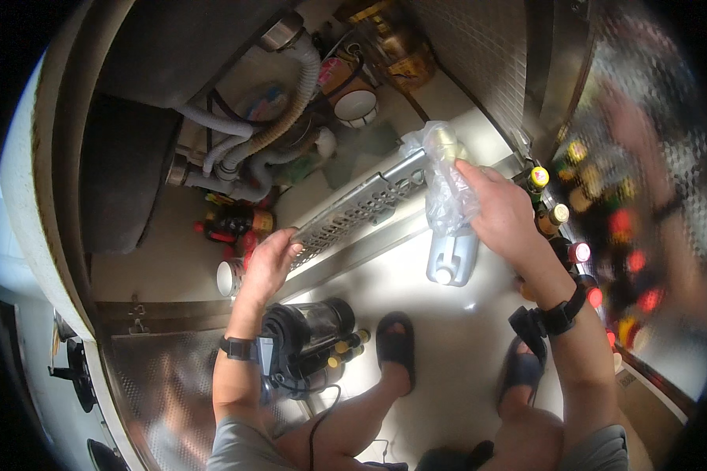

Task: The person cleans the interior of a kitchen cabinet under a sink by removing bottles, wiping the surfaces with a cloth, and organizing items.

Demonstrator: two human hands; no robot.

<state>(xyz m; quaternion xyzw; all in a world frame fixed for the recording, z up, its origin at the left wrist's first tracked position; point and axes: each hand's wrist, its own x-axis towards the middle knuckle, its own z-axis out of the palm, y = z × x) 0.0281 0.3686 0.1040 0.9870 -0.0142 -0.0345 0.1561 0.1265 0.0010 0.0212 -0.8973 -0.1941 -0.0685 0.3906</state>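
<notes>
In the head view a perforated metal rack slants across the opening of an under-sink cabinet. My left hand grips its lower left end between thumb and fingers. At its upper right end my right hand holds a crumpled clear plastic bag; whether those fingers also touch the rack cannot be told. Something pale yellowish shows inside the bag. Just below the bag, a translucent plastic jug with a white cap stands on the floor.
Drain hoses hang inside the cabinet, near a white cup and a large amber container. Capped bottles line the right side. A black appliance with a glass jar and a cord stands at lower left, beside my sandalled feet.
</notes>
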